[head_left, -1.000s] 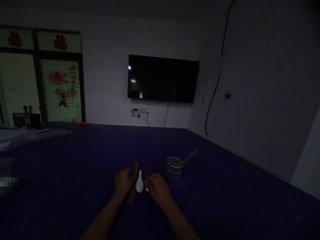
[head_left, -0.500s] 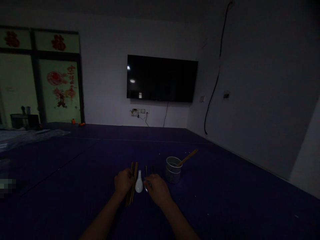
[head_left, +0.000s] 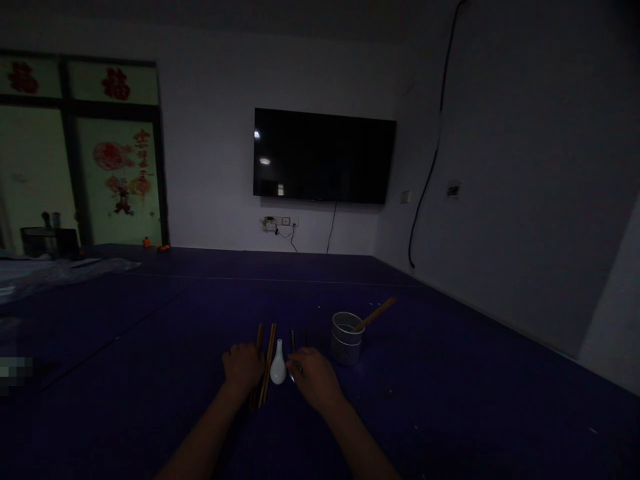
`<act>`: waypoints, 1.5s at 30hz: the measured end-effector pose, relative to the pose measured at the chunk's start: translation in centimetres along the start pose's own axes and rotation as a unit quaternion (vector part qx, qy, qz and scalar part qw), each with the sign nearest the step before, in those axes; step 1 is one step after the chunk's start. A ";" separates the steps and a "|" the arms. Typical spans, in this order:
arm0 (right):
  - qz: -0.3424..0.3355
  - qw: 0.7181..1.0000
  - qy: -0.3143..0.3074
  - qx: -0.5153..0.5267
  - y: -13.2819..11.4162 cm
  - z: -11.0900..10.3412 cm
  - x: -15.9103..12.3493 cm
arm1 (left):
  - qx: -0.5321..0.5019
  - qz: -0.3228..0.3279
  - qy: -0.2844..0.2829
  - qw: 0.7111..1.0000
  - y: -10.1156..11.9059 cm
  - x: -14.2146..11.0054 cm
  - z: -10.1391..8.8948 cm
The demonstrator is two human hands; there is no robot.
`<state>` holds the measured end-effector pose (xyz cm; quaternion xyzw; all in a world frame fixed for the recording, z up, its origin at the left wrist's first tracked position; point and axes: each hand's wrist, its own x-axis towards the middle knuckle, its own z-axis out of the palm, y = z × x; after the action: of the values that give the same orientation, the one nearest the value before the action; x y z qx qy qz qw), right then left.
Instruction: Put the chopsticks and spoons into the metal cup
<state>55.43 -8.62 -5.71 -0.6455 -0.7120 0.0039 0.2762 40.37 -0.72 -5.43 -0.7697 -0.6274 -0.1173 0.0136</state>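
Observation:
My left hand is closed at the left pair of wooden chopsticks, its fingers partly hiding them. Just right of these lie more chopsticks, apart from the hand. A white soup spoon rests with its handle pointing away, between my two hands. My right hand has thumb and fingers pinched on a metal spoon whose shiny bowl shows at the fingertips. Another thin dark handle stands out beyond the right hand; its other end is hidden.
A round metal cup with a wooden-handled utensil leaning in it stands right of my right hand. Clear plastic sheeting lies at the far left of the purple surface. A television hangs on the wall ahead.
My left hand has shifted slightly left with the left chopsticks, widening the gap to the other chopsticks. My right hand has stayed nearly still at the metal spoon.

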 end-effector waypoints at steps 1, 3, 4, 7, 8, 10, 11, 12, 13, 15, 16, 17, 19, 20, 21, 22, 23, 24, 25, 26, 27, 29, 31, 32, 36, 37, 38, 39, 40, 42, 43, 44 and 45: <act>0.001 1.000 -0.006 0.001 0.0 0.0 0.0 | 0.009 0.005 -0.007 1.000 0.1 0.0 0.0; 0.004 1.000 -0.017 0.004 0.0 -0.1 0.1 | 0.026 0.018 -0.016 0.999 0.2 -0.1 -0.1; 0.007 1.000 -0.020 0.005 0.0 -0.1 0.1 | 0.033 0.026 -0.019 0.999 0.3 0.0 -0.2; 0.014 0.999 -0.028 0.005 -0.1 -0.2 0.2 | 0.045 0.045 -0.022 0.998 0.3 0.1 -0.3; 0.013 0.999 -0.029 0.006 -0.1 -0.3 0.2 | 0.046 0.048 -0.021 0.998 0.2 0.1 -0.3; 0.009 1.000 -0.027 0.007 -0.1 -0.3 0.1 | 0.049 0.052 -0.018 0.997 0.1 0.2 -0.3; 0.007 1.000 -0.025 0.008 -0.1 -0.4 0.1 | 0.050 0.053 -0.018 0.997 0.1 0.2 -0.3; 0.007 1.000 -0.022 0.008 -0.1 -0.4 0.0 | 0.050 0.056 -0.018 0.997 0.0 0.2 -0.3; 0.007 1.000 -0.021 0.009 -0.1 -0.4 0.0 | 0.050 0.057 -0.020 0.997 0.0 0.1 -0.3; 0.008 1.000 -0.022 0.011 -0.1 -0.5 0.0 | 0.050 0.059 -0.021 0.997 0.0 0.1 -0.4; 0.009 1.000 -0.023 0.012 -0.1 -0.5 0.0 | 0.049 0.057 -0.021 0.997 0.0 0.1 -0.4; 0.010 1.000 -0.024 0.014 -0.1 -0.5 0.0 | 0.049 0.054 -0.020 0.997 0.0 0.1 -0.5; 0.012 1.000 -0.019 0.018 -0.1 -0.5 -0.1 | 0.049 0.050 -0.019 0.997 -0.1 0.1 -0.7; 0.012 1.000 -0.014 0.021 -0.2 -0.5 -0.1 | 0.049 0.047 -0.017 0.998 -0.2 0.1 -0.8; 0.011 1.000 -0.007 0.024 -0.2 -0.5 -0.1 | 0.049 0.044 -0.012 0.998 -0.2 0.2 -0.9; 0.011 1.000 0.001 0.028 -0.2 -0.4 -0.1 | 0.048 0.041 -0.003 0.998 -0.3 0.2 -1.1; 0.011 0.999 0.010 0.031 -0.1 -0.4 -0.1 | 0.045 0.038 0.009 0.998 -0.3 0.2 -1.3; 0.012 0.999 0.019 0.034 -0.1 -0.4 -0.1 | 0.043 0.037 0.025 0.998 -0.3 0.2 -1.5; 0.015 0.999 0.031 0.040 -0.1 -0.3 -0.1 | 0.040 0.038 0.044 0.998 -0.2 0.1 -1.7; 0.020 0.998 0.044 0.049 0.0 -0.3 0.0 | 0.039 0.043 0.062 0.996 -0.1 0.0 -1.9; 0.023 0.996 0.058 0.064 0.1 -0.2 0.1 | 0.038 0.050 0.080 0.995 0.1 -0.2 -2.1; 0.024 0.990 0.076 0.114 0.2 0.0 0.3 | 0.034 0.069 0.116 0.990 0.8 -0.7 -2.6; 0.020 0.979 0.079 0.186 0.2 0.3 0.6 | 0.021 0.095 0.153 0.983 1.7 -1.4 -2.8; 0.020 0.971 0.079 0.225 0.1 0.4 0.7 | 0.014 0.114 0.171 0.979 2.2 -1.8 -2.8; 0.039 0.930 0.105 0.351 0.0 0.6 1.1 | 0.000 0.198 0.226 0.954 4.1 -3.0 -2.1; 0.047 0.921 0.115 0.371 -0.1 0.6 1.2 | -0.004 0.220 0.241 0.945 4.4 -3.2 -1.7; 0.056 0.913 0.126 0.385 -0.1 0.6 1.2 | -0.009 0.240 0.256 0.937 4.7 -3.3 -1.4; 0.067 0.906 0.139 0.394 -0.2 0.6 1.3 | -0.015 0.256 0.269 0.928 5.0 -3.4 -1.1; 0.076 0.901 0.153 0.398 -0.2 0.5 1.3 | -0.022 0.270 0.282 0.920 5.2 -3.5 -0.8; 0.084 0.896 0.176 0.399 -0.4 0.1 1.3 | -0.040 0.295 0.302 0.906 5.3 -3.6 -0.6; 0.083 0.895 0.187 0.397 -0.4 -0.3 1.2 | -0.051 0.305 0.308 0.900 5.2 -3.7 -0.6; 0.081 0.894 0.201 0.393 -0.4 -0.8 1.1 | -0.064 0.315 0.313 0.894 5.1 -3.8 -0.6; 0.079 0.893 0.220 0.385 -0.4 -1.5 0.9 | -0.076 0.323 0.318 0.888 4.9 -3.9 -0.7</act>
<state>55.67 -8.39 -3.99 -0.5270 -0.5222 0.1574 0.6517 44.31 -5.60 -4.89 -0.8498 -0.2957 -0.3925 0.1907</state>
